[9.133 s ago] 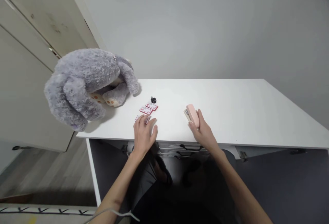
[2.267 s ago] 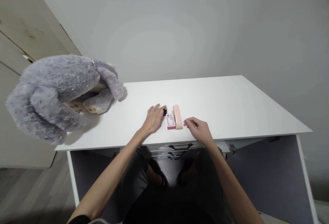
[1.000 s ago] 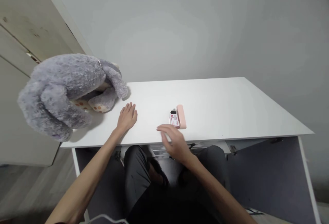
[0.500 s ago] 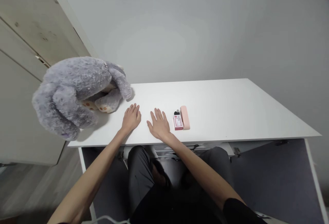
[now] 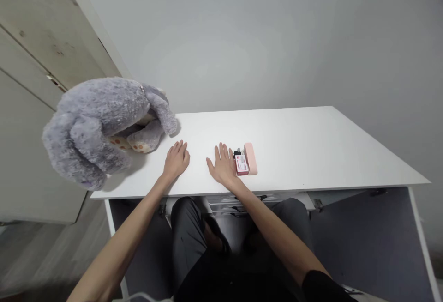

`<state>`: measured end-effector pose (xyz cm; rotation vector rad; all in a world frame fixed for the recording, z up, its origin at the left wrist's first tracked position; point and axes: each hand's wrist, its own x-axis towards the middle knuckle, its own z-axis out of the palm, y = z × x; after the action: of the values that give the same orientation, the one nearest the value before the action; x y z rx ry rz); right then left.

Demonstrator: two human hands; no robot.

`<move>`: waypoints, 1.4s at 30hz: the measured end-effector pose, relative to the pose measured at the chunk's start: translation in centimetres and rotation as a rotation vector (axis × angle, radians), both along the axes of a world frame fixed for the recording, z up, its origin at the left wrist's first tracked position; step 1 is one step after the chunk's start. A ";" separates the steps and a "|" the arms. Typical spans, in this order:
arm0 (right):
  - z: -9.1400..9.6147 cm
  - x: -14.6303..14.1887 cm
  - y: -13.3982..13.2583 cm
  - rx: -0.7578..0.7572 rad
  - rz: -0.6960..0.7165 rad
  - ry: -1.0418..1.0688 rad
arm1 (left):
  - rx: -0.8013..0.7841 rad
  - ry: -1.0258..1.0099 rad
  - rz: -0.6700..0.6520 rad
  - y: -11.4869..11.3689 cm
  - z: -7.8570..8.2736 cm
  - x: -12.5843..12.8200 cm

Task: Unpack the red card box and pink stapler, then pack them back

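My left hand (image 5: 176, 160) lies flat on the white desk (image 5: 294, 149), palm down, holding nothing. My right hand (image 5: 223, 166) also rests palm down, fingers spread, its outer edge against a small white-and-red box (image 5: 242, 165). Just behind that box is a small black item (image 5: 237, 154) with a grey tip; I cannot make out its kind. A long pink case (image 5: 251, 159) with rounded ends lies along the box's right side.
A big grey-purple plush toy (image 5: 107, 108) fills the desk's left end, close to my left hand. Behind the desk rises a grey wall (image 5: 221, 39). Below the front edge are my legs and drawers with dark handles (image 5: 238, 214).
My right hand has slid to the right, up to the box. The box and pink case sit very slightly further right. My left hand has stayed in place.
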<state>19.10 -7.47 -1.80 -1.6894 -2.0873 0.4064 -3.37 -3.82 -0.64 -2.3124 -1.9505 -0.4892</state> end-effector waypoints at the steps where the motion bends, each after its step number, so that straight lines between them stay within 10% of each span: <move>1: -0.1 0.3 0.1 0.010 -0.006 -0.001 | 0.001 0.000 0.001 0.0 0.0 0.0; 42: -3.3 23.7 3.4 0.043 -0.163 -0.302 | 0.001 -0.024 0.000 -0.1 0.0 -0.1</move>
<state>42.76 -4.04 -5.09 -1.9789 -2.1200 0.0577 -3.43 -3.94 -0.63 -2.3161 -1.9602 -0.5205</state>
